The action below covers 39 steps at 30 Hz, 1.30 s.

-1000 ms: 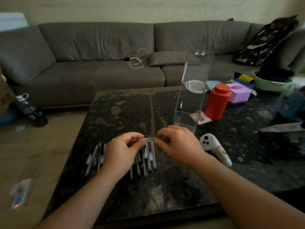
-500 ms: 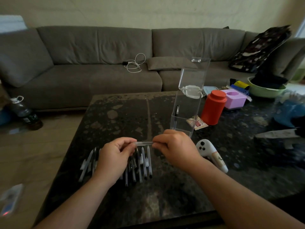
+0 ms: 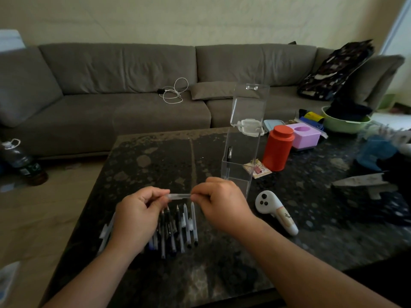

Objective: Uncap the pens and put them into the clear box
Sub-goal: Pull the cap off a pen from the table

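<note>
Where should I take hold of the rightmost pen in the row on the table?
Take the rightmost pen at mid-barrel, coming from above and from its right. It lies flat, running away from you, with the other pens close on its left, while the table to its right is bare. A pinch across the barrel looks best.

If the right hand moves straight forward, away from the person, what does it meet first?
Most likely the clear box, which stands just beyond the right hand; the depth between them is unclear.
</note>
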Tool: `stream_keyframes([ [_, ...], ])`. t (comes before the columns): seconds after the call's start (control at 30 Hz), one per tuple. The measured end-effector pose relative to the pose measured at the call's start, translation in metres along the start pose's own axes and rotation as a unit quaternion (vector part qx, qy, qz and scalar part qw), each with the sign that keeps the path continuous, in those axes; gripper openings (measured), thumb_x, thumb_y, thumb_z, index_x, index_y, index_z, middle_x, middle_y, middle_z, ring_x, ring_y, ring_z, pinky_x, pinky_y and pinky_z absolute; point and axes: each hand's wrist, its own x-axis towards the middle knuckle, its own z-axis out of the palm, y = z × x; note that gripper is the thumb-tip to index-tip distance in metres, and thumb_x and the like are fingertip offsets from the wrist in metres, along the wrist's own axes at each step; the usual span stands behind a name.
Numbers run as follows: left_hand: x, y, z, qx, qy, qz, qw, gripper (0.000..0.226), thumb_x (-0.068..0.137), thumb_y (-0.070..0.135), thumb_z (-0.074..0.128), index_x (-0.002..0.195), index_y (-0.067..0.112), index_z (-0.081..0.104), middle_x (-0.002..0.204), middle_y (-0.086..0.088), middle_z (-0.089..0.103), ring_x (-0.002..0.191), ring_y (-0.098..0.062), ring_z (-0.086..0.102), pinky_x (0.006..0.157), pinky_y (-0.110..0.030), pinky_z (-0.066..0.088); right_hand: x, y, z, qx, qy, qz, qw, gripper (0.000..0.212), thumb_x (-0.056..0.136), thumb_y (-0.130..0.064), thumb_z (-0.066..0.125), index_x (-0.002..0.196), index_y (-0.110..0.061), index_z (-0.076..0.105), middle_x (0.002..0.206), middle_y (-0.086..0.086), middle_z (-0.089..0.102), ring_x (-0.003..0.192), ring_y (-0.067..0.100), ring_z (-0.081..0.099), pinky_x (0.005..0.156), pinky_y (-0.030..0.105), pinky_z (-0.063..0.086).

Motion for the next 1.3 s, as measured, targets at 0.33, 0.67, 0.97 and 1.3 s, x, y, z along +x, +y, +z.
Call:
stream_keyframes([
  [0.33,-0.001,0.001,0.000,0.038,-0.005,0.021,0.999,0.024,0.097,0.023,0.074,0.098,0.046,0.072,0.103,0.022,0.072,0.102,0.001,0.066,0.091,-0.031,0.055,-0.004,-0.002,-0.002,-0.090,-0.016,-0.033,0.995,0.019,0.103,-0.044,0.056,0.114,-0.043,0.072,0.095,-0.015,0.064,0.088,0.011,0.039,0.077,0.036,0.027],
  [0.67,-0.003,0.000,0.012,0.044,-0.031,0.075,0.996,0.026,0.098,0.025,0.074,0.119,0.040,0.076,0.098,0.031,0.071,0.097,0.023,0.060,0.079,-0.003,0.042,0.006,-0.009,-0.007,-0.091,-0.017,-0.057,0.994,0.017,0.105,-0.044,0.052,0.110,-0.039,0.068,0.092,-0.018,0.057,0.088,0.009,0.037,0.074,0.035,0.031],
  [0.97,-0.003,-0.003,0.016,0.078,-0.079,0.064,0.992,0.022,0.101,0.036,0.068,0.122,0.040,0.075,0.103,0.028,0.069,0.096,0.014,0.062,0.078,-0.008,0.044,0.053,0.021,-0.099,0.145,0.301,0.132,0.933,0.006,0.105,-0.027,0.059,0.109,-0.029,0.054,0.096,-0.011,0.065,0.081,0.000,0.065,0.065,0.018,0.050],
  [1.3,-0.003,-0.007,0.023,0.145,-0.113,0.104,0.977,0.017,0.101,0.033,0.069,0.114,0.043,0.078,0.103,0.034,0.064,0.098,0.017,0.058,0.077,-0.001,0.039,0.044,0.062,-0.059,-0.129,0.085,0.146,0.977,0.019,0.104,-0.044,0.052,0.108,-0.028,0.059,0.088,-0.009,0.064,0.094,0.021,0.053,0.079,0.048,0.054],
])
